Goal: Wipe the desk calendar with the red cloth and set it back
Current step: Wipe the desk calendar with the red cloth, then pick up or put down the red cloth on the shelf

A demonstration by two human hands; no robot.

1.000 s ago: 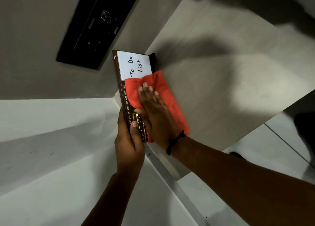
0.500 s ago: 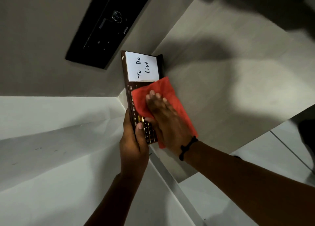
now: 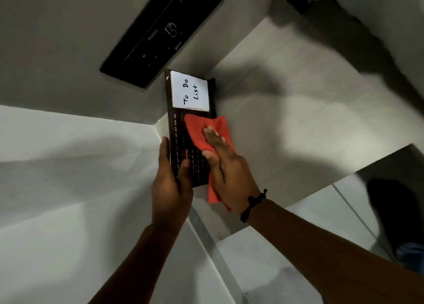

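Left grip (image 3: 171, 189) clamps the near end of the calendar (image 3: 183, 134), thumb laid on its dark front face over the number grid, fingers wrapped round the left edge and back; right grip (image 3: 226, 166) lies flat and spread, fingers together, pressing the cloth (image 3: 195, 131) against the calendar's face just right of the left thumb; it does not close round the cloth but pins it under palm and fingertips; a black cord bracelet (image 3: 252, 203) sits on the right wrist. Calendar is a long dark board held up off the table (image 3: 298, 125), running away from the person, its far end towards the wall; a white card (image 3: 190, 91) reading "To Do List" covers the far part, well beyond both grips; month names run along the left edge between card and left thumb. Cloth is red, bunched; its upper part lies just below the card, its lower corner hangs under the right palm past the calendar's near right corner. A black panel (image 3: 160, 33) is mounted on the wall beyond the calendar.
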